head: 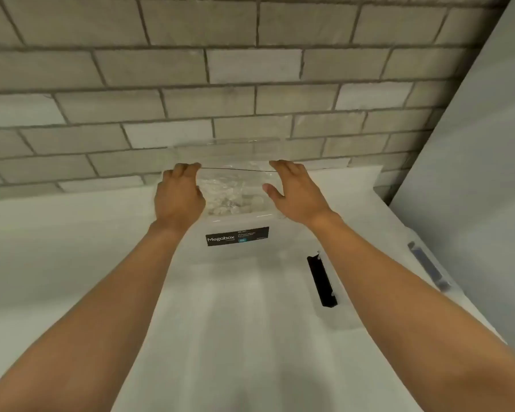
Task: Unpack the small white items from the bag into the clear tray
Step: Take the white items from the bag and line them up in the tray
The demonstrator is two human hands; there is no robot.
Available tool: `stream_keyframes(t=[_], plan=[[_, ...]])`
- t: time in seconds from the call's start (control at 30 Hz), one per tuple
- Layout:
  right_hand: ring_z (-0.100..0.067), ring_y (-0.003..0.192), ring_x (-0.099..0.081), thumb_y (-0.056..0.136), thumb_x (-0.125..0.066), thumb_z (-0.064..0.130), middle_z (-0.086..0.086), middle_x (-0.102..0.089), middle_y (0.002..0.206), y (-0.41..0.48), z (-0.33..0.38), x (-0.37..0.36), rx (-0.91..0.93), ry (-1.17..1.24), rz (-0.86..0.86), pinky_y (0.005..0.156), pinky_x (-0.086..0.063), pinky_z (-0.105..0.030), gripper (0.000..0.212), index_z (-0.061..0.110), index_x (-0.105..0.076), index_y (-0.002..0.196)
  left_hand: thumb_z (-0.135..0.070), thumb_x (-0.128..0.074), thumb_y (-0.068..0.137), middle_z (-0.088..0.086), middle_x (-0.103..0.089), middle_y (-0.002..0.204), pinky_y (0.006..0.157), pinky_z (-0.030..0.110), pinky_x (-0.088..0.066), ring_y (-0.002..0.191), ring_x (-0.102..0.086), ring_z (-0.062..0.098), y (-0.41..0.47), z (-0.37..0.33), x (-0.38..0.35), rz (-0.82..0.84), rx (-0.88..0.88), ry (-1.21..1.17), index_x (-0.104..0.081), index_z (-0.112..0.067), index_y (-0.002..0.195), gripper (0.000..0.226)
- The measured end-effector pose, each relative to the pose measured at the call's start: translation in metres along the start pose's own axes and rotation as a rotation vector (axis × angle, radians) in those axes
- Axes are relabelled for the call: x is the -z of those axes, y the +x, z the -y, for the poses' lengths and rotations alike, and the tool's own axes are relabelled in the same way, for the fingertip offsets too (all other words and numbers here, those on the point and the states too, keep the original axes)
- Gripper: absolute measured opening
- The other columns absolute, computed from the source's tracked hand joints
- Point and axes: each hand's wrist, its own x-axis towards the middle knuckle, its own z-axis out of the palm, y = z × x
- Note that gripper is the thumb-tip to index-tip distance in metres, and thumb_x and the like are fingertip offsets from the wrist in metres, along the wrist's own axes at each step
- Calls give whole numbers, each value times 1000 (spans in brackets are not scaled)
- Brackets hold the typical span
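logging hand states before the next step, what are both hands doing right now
Left hand: closed, fingers curled over the top edge of the clear bag.
Right hand: open, fingers straight beside the bag's right edge.

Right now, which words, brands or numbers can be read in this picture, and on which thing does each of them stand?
"Megabox": white letters on the black label of the clear plastic box.
Smaller print to the right of it on the same label: too small and blurred to read.
Small blue patch on the label: blurred, unreadable.
Clear tray: no text shows.
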Motion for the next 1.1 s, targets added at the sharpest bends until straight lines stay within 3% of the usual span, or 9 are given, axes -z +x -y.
stream_keyframes(t=[0.27,0.4,0.53,0.63,0.73,0.8,0.9,1.03,1.1], plan=[[-30,142,-33,91,-51,-4,-7,-35,159,85,-34,-24,58,-338,239,107,-45,-45,69,11,-31,156,-1,-55,87,12,-28,161,116,47,-26,149,-22,33,55,17,-40,171,-42,319,-29,-11,154,72],[-29,121,-54,91,-60,12,-5,-53,140,98,-49,-41,185,-559,222,98,-40,-44,56,18,-45,145,-7,-56,91,12,-58,132,103,46,-41,121,-52,35,65,29,-46,204,-50,427,-50,-13,142,51],[-26,118,-52,95,-62,38,-3,-56,127,106,-47,-46,203,-697,323,96,-34,-44,39,22,-57,131,-12,-55,92,10,-60,105,84,42,-50,97,-58,32,64,30,-41,280,-57,429,-69,-15,112,25],[-22,112,-50,97,-56,23,2,-58,112,107,-44,-47,237,-778,413,96,-29,-46,19,28,-69,110,-14,-52,93,4,-53,96,80,40,-52,97,-57,31,64,31,-35,425,-52,336,-71,-17,97,20],[-19,100,-58,92,-47,7,5,-62,95,108,-39,-36,194,-696,488,104,-22,-50,28,24,-67,101,-11,-52,95,3,-65,98,77,33,-47,90,-58,24,69,30,-19,516,-36,149,-70,-17,97,20],[-22,101,-60,93,-43,7,1,-64,102,111,-40,-18,144,-545,372,109,-24,-50,27,22,-61,107,-6,-57,94,7,-69,96,72,30,-46,81,-59,19,75,25,0,426,68,-96,-72,-13,102,18],[-31,106,-61,102,-42,11,-7,-65,119,109,-39,19,96,-271,148,95,-45,-44,25,17,-61,117,0,-58,92,16,-73,92,75,35,-57,74,-65,18,78,10,38,294,205,-512,-74,-9,98,20],[-34,106,-62,105,-43,18,-12,-64,121,81,-10,77,101,-43,-154,91,-52,-45,28,10,-62,124,-10,-67,91,6,-76,91,81,37,-62,85,-72,16,73,-8,93,83,130,-775,-77,-20,95,15],[-30,104,-61,106,-44,20,-12,-64,116,60,12,102,163,15,-334,89,-48,-34,29,9,-64,124,-9,-65,93,3,-76,91,84,38,-61,89,-72,16,67,-18,123,7,60,-861,-75,-22,96,17]])
